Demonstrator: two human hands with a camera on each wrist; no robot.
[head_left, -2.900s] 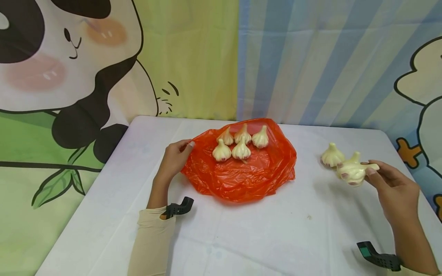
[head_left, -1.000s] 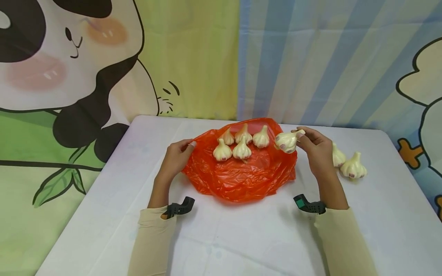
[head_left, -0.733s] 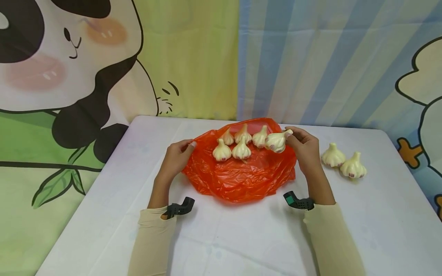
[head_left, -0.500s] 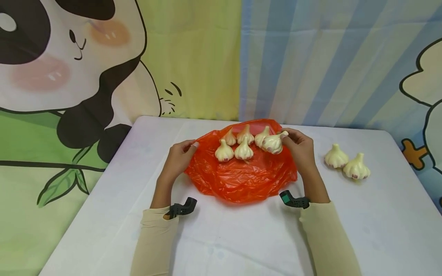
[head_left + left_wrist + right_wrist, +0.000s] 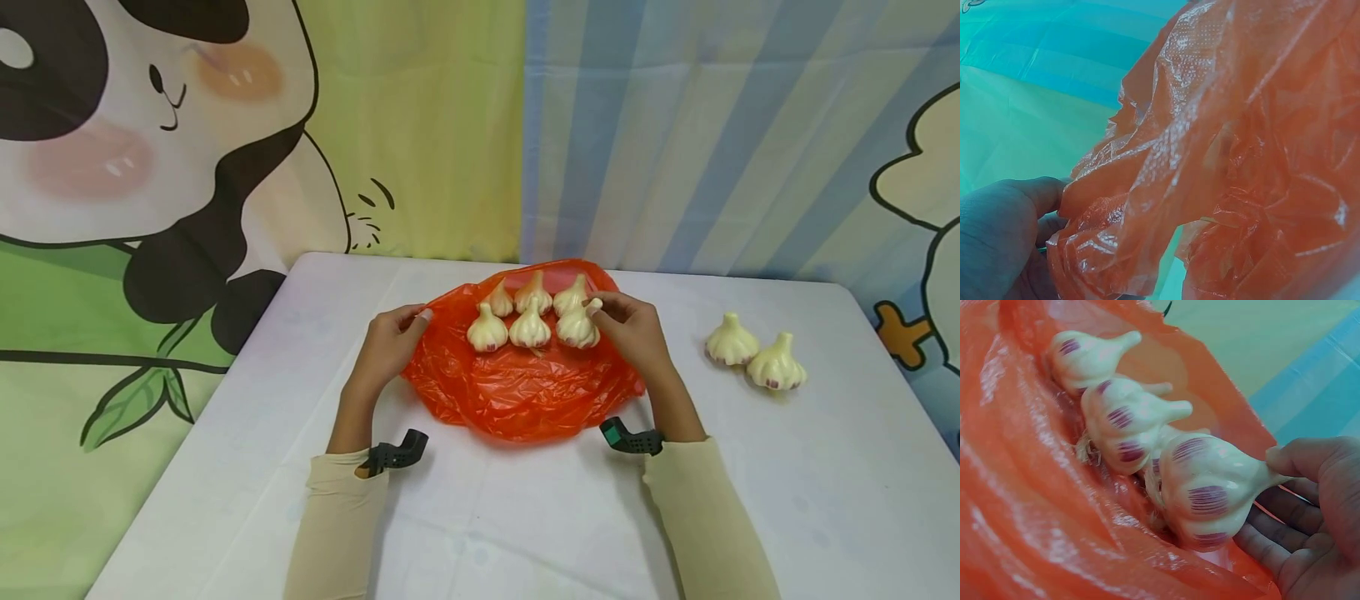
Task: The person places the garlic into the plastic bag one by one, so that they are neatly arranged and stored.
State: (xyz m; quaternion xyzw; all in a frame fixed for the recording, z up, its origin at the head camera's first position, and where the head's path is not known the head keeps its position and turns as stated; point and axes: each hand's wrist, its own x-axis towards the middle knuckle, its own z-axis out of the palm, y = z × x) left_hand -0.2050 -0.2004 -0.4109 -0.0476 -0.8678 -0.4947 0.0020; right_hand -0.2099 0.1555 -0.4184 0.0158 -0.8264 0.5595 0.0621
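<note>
A red plastic bag (image 5: 517, 400) lies spread on the table with several garlic bulbs (image 5: 530, 328) in two rows on it. My left hand (image 5: 386, 342) pinches the bag's left edge; the left wrist view shows the crinkled plastic (image 5: 1110, 225) between thumb and fingers. At the front row's right end, my right hand (image 5: 633, 333) holds a garlic bulb (image 5: 577, 327) by its stem. In the right wrist view, thumb and fingers pinch the stem of this purple-marked bulb (image 5: 1204, 494), which sits close against its neighbours. Whether it bears on the bag is unclear.
Two more garlic bulbs, one (image 5: 731, 340) just behind the other (image 5: 777, 363), stand on the white table (image 5: 480, 517) to the right, outside the bag. A printed curtain (image 5: 420, 167) hangs behind the table's far edge.
My right hand has brought a garlic bulb leftward from the table's right side, over the bag, then down to the front row. My left hand keeps its hold on the bag's edge.
</note>
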